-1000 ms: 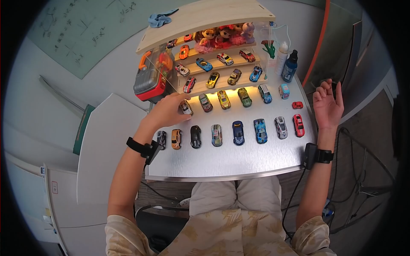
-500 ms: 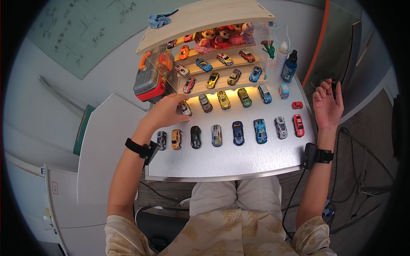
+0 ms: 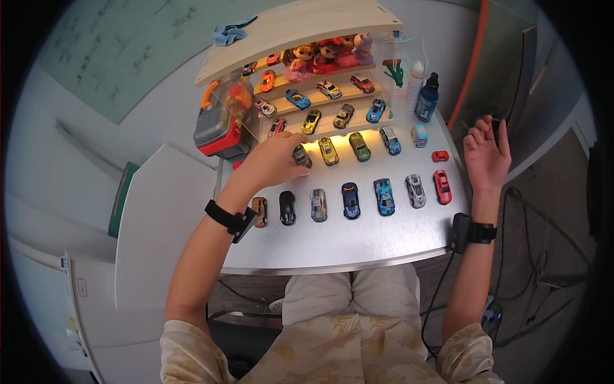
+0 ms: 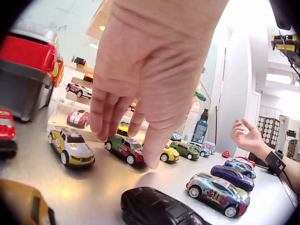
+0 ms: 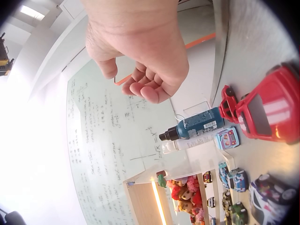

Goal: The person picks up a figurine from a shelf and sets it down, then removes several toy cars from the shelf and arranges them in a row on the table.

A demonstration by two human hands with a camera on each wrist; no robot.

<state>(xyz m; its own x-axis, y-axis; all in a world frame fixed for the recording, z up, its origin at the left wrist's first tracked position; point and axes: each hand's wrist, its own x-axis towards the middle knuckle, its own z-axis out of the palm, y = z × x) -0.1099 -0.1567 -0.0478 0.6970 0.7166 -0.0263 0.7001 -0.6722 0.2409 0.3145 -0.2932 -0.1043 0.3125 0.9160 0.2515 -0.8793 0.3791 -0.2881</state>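
Head view: L hand (image 3: 274, 161) is at the green-red car (image 4: 123, 149), thumb one side, fingers the other; can't tell if it's pinched or just straddled. R hand (image 3: 487, 157) is empty, fingers loosely curled. Car's on the metal tabletop (image 3: 358, 246), btwn white-yellow car (image 4: 72, 147) & yellow car (image 4: 168, 153). Best: light, even side pressure, clear of neighbours. Fingertip contact's unclear; black car (image 4: 157, 208) is cut off in L wrist view.
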